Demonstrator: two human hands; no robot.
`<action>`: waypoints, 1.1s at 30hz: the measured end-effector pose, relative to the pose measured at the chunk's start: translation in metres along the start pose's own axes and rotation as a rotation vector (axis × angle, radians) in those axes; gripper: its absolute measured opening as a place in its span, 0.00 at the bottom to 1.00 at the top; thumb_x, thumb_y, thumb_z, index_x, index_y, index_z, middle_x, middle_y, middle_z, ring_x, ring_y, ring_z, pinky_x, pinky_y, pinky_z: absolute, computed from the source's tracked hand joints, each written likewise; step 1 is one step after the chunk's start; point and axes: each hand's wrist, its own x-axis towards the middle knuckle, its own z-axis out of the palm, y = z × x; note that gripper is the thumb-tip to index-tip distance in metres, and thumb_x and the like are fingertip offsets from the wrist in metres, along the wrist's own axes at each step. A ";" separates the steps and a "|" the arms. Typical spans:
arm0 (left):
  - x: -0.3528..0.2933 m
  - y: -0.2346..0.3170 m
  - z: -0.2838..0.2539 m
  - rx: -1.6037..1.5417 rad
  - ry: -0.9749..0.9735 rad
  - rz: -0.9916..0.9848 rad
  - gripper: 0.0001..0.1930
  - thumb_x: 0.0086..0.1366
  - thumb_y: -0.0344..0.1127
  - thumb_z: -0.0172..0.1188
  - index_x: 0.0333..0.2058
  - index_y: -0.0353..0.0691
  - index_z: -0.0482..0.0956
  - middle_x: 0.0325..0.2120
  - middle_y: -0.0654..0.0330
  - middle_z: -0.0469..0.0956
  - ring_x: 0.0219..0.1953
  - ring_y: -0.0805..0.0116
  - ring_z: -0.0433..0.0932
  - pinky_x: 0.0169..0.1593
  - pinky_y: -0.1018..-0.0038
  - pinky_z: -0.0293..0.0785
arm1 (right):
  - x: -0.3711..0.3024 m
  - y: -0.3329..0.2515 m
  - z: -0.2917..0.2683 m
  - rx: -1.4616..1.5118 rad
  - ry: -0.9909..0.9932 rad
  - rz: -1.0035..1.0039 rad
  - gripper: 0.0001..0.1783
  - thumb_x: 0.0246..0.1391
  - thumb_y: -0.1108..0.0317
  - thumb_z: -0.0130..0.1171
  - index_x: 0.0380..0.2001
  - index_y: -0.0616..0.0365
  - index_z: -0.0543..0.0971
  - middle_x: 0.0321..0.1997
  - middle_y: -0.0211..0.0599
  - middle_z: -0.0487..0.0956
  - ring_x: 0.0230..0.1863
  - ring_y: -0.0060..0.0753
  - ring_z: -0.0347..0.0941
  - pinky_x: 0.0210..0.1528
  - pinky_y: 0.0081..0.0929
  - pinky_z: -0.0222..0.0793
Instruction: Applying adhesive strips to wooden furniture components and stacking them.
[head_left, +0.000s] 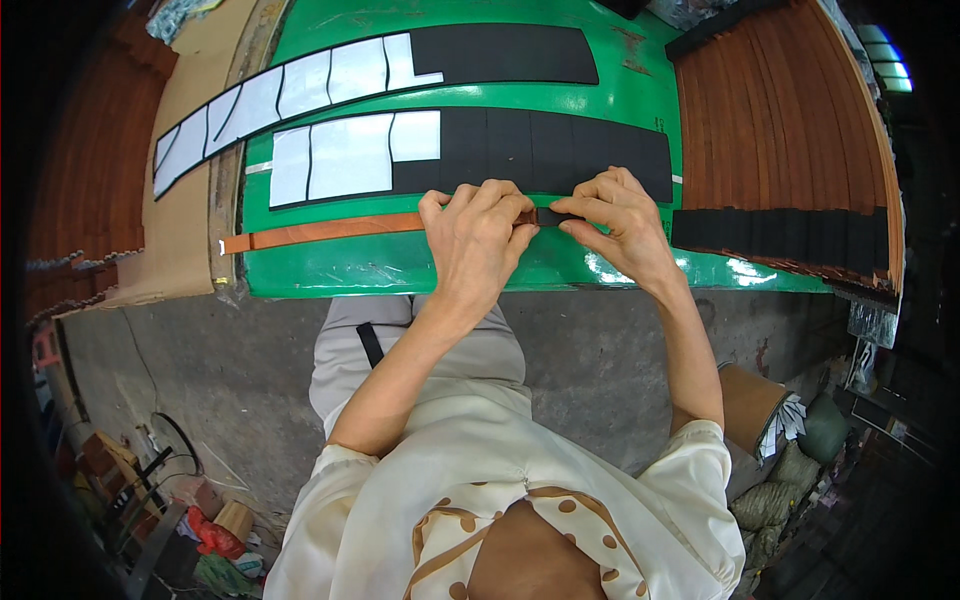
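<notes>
**Brown strip pressed against a black pad at the near edge of the table**

Brown strip (330,231) lies lengthwise along the front of the green table (620,100), its right end hidden under the hands. The left hand (478,235) is curled over the strip, fingertips pressing down; the right hand (615,215) pinches a small black pad (553,215) that meets the strip's end. Likely fault: the pad seating crooked or off the end, caused by the strip sliding on the glossy surface, since only one hand anchors it. The strip runs just beside the table's front edge, so a sideways nudge could tip it over toward the lap. Behind the hands, sheets of black pads (560,150) and peeled white backing (345,155) limit forward room. A stack of brown strips (780,120) closes the right; open room remains leftward, above the cardboard (180,240).
</notes>
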 end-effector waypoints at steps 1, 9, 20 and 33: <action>0.000 0.000 0.000 0.000 0.001 -0.001 0.08 0.45 0.35 0.69 0.26 0.44 0.81 0.31 0.72 0.77 0.33 0.71 0.72 0.45 0.64 0.54 | 0.000 0.000 0.000 0.005 0.002 -0.001 0.15 0.35 0.72 0.68 0.32 0.58 0.82 0.29 0.30 0.74 0.34 0.33 0.67 0.43 0.31 0.63; -0.001 0.000 0.000 -0.017 0.010 -0.002 0.09 0.45 0.35 0.69 0.27 0.43 0.81 0.32 0.71 0.77 0.34 0.71 0.73 0.44 0.64 0.54 | 0.001 -0.001 0.001 -0.040 -0.021 0.016 0.14 0.35 0.70 0.69 0.32 0.54 0.83 0.29 0.27 0.76 0.37 0.32 0.69 0.41 0.30 0.66; -0.001 0.000 -0.001 -0.025 0.021 0.003 0.09 0.44 0.34 0.69 0.26 0.44 0.80 0.31 0.71 0.76 0.33 0.70 0.72 0.44 0.64 0.54 | 0.002 -0.001 0.001 -0.050 -0.024 0.027 0.14 0.36 0.70 0.68 0.32 0.54 0.83 0.29 0.27 0.76 0.37 0.32 0.69 0.41 0.30 0.66; 0.000 0.002 -0.002 -0.011 -0.010 -0.008 0.10 0.45 0.34 0.69 0.28 0.43 0.81 0.33 0.70 0.77 0.35 0.70 0.72 0.45 0.64 0.53 | 0.003 -0.001 0.000 -0.044 -0.019 -0.001 0.14 0.36 0.71 0.68 0.32 0.56 0.83 0.29 0.28 0.76 0.36 0.31 0.68 0.40 0.30 0.65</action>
